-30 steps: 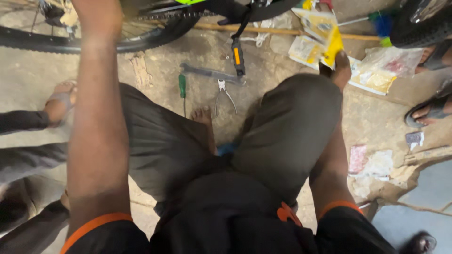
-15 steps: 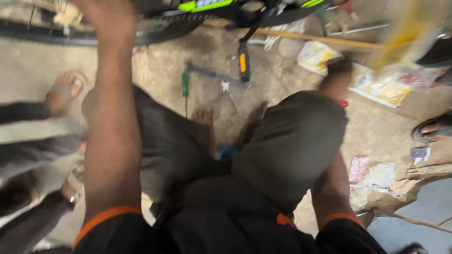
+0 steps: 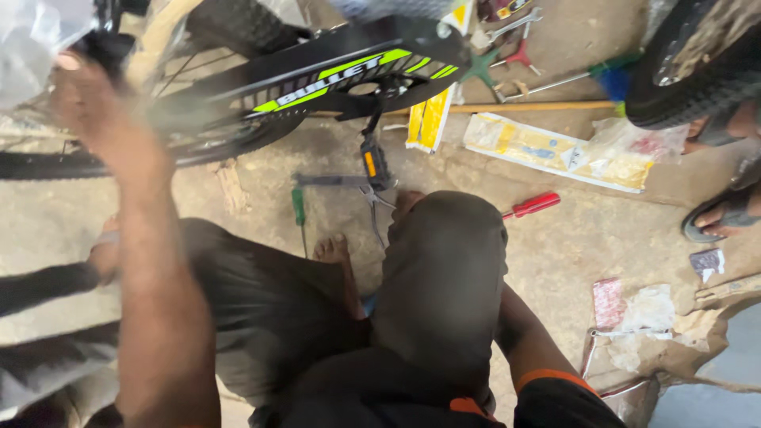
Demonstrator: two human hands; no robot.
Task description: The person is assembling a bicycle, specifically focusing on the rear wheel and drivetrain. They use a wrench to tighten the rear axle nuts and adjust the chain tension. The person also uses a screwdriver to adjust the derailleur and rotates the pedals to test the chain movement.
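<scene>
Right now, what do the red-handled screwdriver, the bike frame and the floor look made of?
Screwdriver: glossy red handle, probably plastic; its shaft is hidden.
Frame: smooth black paint with bright green bands, likely metal tubing.
Floor: rough, stained grey surface, apparently concrete.

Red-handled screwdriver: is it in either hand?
No. The red-handled screwdriver lies on the concrete floor beside the person's knee, with no hand touching it.

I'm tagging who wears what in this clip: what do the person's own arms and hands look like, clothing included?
Both arms are bare from the short sleeves down. The sleeves are black with an orange band at the hem, seen clearly on the right sleeve. The left hand is bare and blurred, with no glove, watch or ring that can be made out. The right hand is hidden behind the knee.
</scene>
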